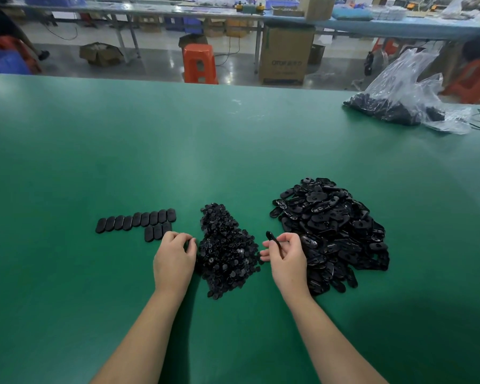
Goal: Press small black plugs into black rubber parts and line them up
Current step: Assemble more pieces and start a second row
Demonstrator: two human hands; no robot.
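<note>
Early stage: about a dozen finished parts (139,221) are lying in two rows on the green surface (233,151). The right hand (286,254) is pinching one rubber part (272,238); the left hand (175,257) is curling at the plug pile (225,250), grip contents unclear. The large pile of rubber parts (336,231) is waiting.

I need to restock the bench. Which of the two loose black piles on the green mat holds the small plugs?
The smaller, middle pile, between the two hands; its pieces are tiny and round, while the right pile holds larger oblong parts.
</note>
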